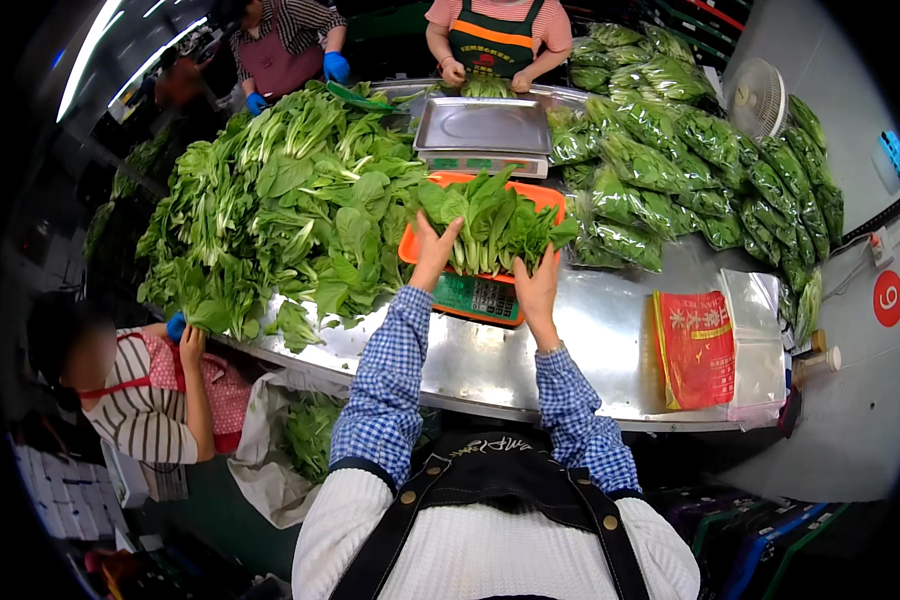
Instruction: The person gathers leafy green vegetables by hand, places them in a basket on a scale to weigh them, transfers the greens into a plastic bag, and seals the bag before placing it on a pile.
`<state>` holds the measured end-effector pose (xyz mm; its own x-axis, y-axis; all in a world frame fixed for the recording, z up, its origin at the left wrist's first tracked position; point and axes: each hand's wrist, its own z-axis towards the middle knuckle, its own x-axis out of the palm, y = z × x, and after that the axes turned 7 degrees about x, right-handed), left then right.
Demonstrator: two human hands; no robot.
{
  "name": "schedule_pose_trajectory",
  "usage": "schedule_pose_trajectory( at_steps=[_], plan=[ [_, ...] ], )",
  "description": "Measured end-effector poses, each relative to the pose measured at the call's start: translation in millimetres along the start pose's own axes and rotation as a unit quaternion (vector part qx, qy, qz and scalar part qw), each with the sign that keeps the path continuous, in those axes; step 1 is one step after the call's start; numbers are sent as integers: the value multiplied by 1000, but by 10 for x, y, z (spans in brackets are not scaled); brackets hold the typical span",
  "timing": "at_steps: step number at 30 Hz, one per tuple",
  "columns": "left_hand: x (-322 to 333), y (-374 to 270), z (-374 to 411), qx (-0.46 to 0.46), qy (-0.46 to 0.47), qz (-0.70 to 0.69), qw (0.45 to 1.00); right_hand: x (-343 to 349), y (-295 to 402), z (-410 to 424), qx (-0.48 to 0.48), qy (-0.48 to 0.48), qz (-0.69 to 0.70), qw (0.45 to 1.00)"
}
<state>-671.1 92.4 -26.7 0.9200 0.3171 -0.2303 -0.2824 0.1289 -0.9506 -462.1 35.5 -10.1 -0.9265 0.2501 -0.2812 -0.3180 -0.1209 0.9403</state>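
A bunch of leafy greens point(487, 225) lies in an orange tray point(544, 193) on a digital scale point(476, 297). My left hand point(433, 244) touches the bunch's left side, thumb and fingers spread. At its right side, my right hand point(538, 289) rests against the stems with the fingers raised. Whether either hand grips the greens cannot be told. A large heap of loose greens point(292, 202) spreads to the left. Behind the tray stands a second scale with a bare metal pan point(484, 124).
Bagged greens point(667, 180) are piled at the right, near a white fan point(756, 97). A red printed bag point(694, 349) and clear plastic bags point(754, 337) lie on the metal table point(592, 322). Several people stand around it. A white sack point(262, 450) is below the left edge.
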Motion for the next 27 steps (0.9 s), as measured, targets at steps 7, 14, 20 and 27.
schedule_pose_trajectory(
  at_steps=[7, 14, 20, 27],
  plan=[
    [-350, -106, -467, 21, -82, -6, 996, -512, -325, -112, 23, -113, -26, 993],
    [-935, -83, -800, -29, -168, -30, 985, -666, -456, -223, 73, -76, -27, 994],
    [-1137, -88, -929, -39, -211, -47, 976, -632, -418, -276, 62, -62, -46, 995],
    [-981, -89, -960, -23, -156, -41, 987, -570, -384, -280, 33, -53, -71, 996]
  ],
)
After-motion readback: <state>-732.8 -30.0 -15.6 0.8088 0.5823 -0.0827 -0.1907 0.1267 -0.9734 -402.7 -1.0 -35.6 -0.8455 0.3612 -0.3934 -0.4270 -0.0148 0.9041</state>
